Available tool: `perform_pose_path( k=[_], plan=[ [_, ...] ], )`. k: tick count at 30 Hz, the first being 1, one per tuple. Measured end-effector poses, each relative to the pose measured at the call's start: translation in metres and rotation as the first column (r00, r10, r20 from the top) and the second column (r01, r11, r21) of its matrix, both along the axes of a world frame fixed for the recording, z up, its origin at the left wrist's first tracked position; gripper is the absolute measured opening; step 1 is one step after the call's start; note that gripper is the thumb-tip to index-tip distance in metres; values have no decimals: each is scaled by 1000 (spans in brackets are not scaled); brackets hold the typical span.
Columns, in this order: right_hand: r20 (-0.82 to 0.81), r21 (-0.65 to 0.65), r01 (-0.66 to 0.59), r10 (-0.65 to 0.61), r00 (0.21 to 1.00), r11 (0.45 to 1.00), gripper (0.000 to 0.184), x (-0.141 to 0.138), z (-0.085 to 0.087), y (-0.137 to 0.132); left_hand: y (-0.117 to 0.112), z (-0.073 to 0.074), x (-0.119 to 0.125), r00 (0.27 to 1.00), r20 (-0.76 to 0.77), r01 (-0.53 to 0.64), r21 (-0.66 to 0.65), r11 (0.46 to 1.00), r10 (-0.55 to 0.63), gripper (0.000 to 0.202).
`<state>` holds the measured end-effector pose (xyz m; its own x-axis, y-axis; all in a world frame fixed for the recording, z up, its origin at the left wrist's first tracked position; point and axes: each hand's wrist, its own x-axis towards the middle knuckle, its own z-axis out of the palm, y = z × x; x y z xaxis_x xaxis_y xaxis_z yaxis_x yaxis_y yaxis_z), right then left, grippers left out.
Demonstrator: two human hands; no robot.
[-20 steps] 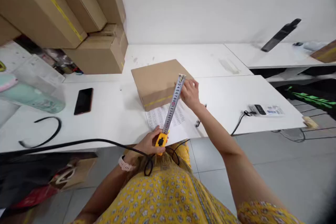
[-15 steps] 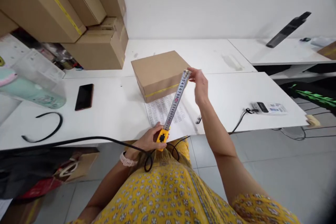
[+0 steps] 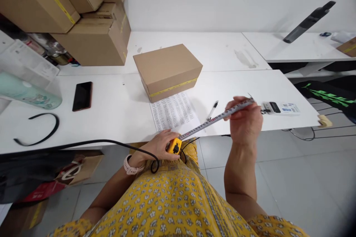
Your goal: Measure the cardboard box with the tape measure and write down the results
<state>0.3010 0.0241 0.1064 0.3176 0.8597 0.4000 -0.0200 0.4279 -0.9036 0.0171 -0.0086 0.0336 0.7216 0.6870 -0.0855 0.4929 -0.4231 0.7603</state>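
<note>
Hands apart on the near side of a cardboard box [image 3: 168, 64], the left hand [image 3: 154, 148] clasps a yellow tape measure [image 3: 175, 145] while the right hand [image 3: 247, 123] curls round its blade [image 3: 205, 125]; likely light, springy and thin-edged, best gripped where the left hand is

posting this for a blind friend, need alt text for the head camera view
A person's left hand holds a yellow tape measure, its blade stretched out to the right hand. A cardboard box and a printed sheet lie beyond on a white table.
</note>
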Motion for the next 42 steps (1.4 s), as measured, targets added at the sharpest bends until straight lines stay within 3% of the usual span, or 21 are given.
perform_pose_path(
  k=[3,7,9,12,15,16,18,20,21,23,25,27,29,31,33,34,35,36,38,39,42],
  plan=[
    [33,34,134,-135,990,990,29,1,-3,-15,-3,3,1,998,29,-47,-70,996,49,74],
    [123,-100,9,3,992,995,25,-26,-27,-26,-1,13,10,939,136,-297,-149,943,317,111],
    [221,-155,-74,108,969,985,30,-46,-42,-31,2,18,14,908,192,-361,-95,928,373,117],
    [329,-220,-90,161,931,971,31,-62,-61,-32,11,30,14,904,244,-376,64,924,351,115],
    [398,-311,120,15,917,943,40,-45,-75,-17,33,55,8,897,274,-418,272,867,347,105],
    [460,-341,254,-75,885,905,43,-34,-79,-9,45,66,6,893,277,-438,346,830,356,100],
    [671,-378,534,-173,721,756,40,-8,-86,11,72,89,3,881,258,-472,494,730,396,91],
    [816,-407,656,-70,574,636,39,12,-92,29,103,109,3,865,216,-481,616,624,453,77],
    [850,-426,676,11,526,601,42,19,-95,36,120,116,4,852,197,-482,658,578,486,69],
    [866,-468,669,149,477,577,45,25,-101,45,153,122,4,838,126,-456,695,556,531,61],
    [863,-482,634,203,462,605,38,28,-107,49,185,116,0,837,56,-424,694,581,544,59],
    [853,-458,570,158,497,682,31,31,-115,50,211,106,-7,862,27,-387,680,623,506,55],
    [796,-417,500,40,604,759,26,36,-121,49,226,95,-13,888,40,-363,673,645,458,50],
    [626,-414,413,-76,776,811,26,41,-124,45,224,86,-13,900,91,-365,692,623,426,46],
    [325,-440,248,-105,940,863,31,44,-120,38,202,75,-3,908,160,-374,722,582,386,43],
    [157,-434,142,-81,984,890,34,44,-116,33,184,66,6,917,180,-368,730,576,356,42],
    [11,-408,46,-46,999,912,36,43,-112,28,164,55,16,930,180,-346,722,599,320,40],
    [-94,-369,-22,-14,996,929,38,41,-106,23,141,42,27,953,141,-288,689,665,267,38],
    [-170,-304,-70,19,985,950,41,34,-96,13,98,11,49,982,-24,-139,572,808,185,41],
    [-159,-284,-56,10,987,957,42,30,-92,9,79,-5,58,982,-107,-78,521,850,156,49],
    [-65,-271,67,-88,994,960,38,13,-87,3,40,-41,70,954,-296,89,413,906,42,93]
  ],
)
